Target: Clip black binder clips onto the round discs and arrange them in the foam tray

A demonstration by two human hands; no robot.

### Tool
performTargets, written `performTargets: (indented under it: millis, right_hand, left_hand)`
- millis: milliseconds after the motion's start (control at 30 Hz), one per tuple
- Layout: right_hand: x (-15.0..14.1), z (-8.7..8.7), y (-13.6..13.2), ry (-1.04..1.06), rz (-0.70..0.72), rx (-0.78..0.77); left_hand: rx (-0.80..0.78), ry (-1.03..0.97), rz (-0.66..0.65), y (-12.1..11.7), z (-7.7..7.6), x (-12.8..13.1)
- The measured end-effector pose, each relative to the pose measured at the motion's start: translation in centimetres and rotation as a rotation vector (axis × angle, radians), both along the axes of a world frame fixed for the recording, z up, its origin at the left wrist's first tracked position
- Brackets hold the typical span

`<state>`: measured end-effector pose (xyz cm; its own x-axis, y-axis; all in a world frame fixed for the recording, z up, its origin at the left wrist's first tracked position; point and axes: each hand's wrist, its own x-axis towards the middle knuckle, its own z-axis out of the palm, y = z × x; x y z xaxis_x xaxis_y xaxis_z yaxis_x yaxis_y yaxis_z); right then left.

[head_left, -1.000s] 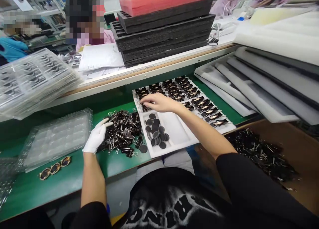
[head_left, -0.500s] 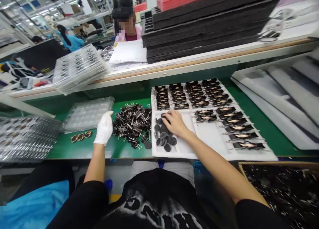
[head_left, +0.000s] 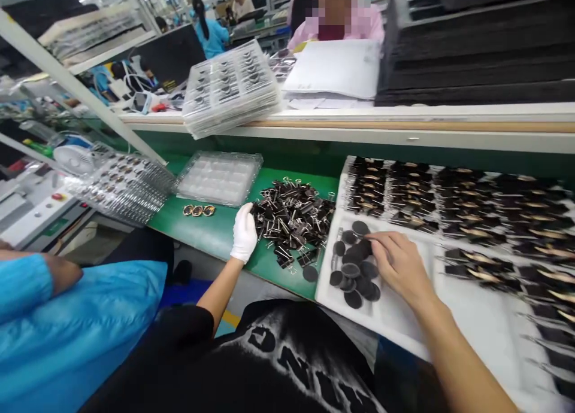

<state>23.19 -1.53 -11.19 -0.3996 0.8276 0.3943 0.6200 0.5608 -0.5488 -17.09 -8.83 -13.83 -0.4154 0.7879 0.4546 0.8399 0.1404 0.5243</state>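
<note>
My left hand [head_left: 245, 233], in a white glove, is closed at the left edge of a heap of black binder clips [head_left: 294, 215]. What its fingers hold, if anything, is hidden. My bare right hand [head_left: 399, 263] reaches into a white foam tray [head_left: 390, 323]. Its thumb and forefinger come together at the edge of a black round disc [head_left: 365, 250], among several loose discs. Rows of clamped binder clips [head_left: 413, 191] with pale pieces between them fill the far and right parts of this tray. One disc [head_left: 309, 273] lies on the green table beside the heap.
Tortoiseshell round-framed pieces [head_left: 197, 210] lie left of the heap, before a clear plastic tray [head_left: 220, 179]. Stacked clear trays [head_left: 233, 93] and black foam [head_left: 485, 54] stand on the raised shelf. A co-worker's blue sleeve [head_left: 27, 287] is close at left.
The view has swung left. My right hand has moved from the far-left clip row down to the discs. My left hand stays beside the heap.
</note>
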Motion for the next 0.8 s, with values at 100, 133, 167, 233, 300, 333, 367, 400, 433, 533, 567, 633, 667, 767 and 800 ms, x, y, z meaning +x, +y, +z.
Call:
performTargets:
  millis: [100,133,167,233,300,333,367,400,433,533,567,633,667,767,800]
  right_hand:
    - [0.7,-0.3,0.0,-0.072,0.076,0.026]
    - [0.8,-0.5,0.0,-0.095,0.091,0.033]
    - [0.9,-0.6,0.0,-0.114,0.104,0.038]
    - [1.0,-0.7,-0.1,-0.131,0.126,0.042]
    - [1.1,-0.7,-0.2,-0.129,0.140,0.045]
    - [1.2,-0.7,-0.3,-0.123,0.141,0.049]
    - [1.3,-0.6,-0.4,-0.120,0.141,0.051]
    - [1.4,-0.6,-0.5,-0.123,0.139,0.049]
    - [1.5,-0.5,-0.6,-0.131,0.138,0.041]
    - [1.9,-0.1,-0.8,-0.149,0.140,-0.008]
    - [2.0,0.0,-0.8,-0.144,0.142,-0.031]
    - [2.0,0.4,-0.8,-0.128,0.143,-0.095]
    - [2.0,0.7,-0.9,-0.119,0.140,-0.134]
    - [1.5,1.6,-1.3,-0.075,0.118,-0.265]
    - [1.3,1.9,-1.5,-0.051,0.103,-0.302]
  left_hand:
    - [-0.034,0.060,0.153,-1.1,0.9,-3.9]
    - [-0.052,0.079,0.213,-1.4,1.2,-5.6]
    - [-0.072,0.095,0.276,-1.7,1.6,-7.5]
    - [-0.126,0.127,0.372,-2.3,2.3,-11.0]
    - [-0.191,0.154,0.407,-2.7,2.6,-13.5]
    - [-0.222,0.164,0.410,-2.8,2.7,-14.3]
    - [-0.250,0.171,0.407,-2.9,2.7,-14.9]
    - [-0.271,0.176,0.401,-3.0,2.7,-15.2]
    - [-0.286,0.181,0.391,-3.0,2.7,-15.3]
    - [-0.281,0.193,0.351,-3.0,3.0,-15.0]
    - [-0.261,0.194,0.341,-3.0,3.2,-14.8]
    - [-0.191,0.190,0.333,-3.2,3.6,-13.9]
    - [-0.143,0.185,0.334,-3.2,3.8,-13.2]
    - [0.014,0.155,0.300,-3.4,4.7,-8.9]
    - [0.056,0.141,0.264,-3.3,5.1,-6.8]
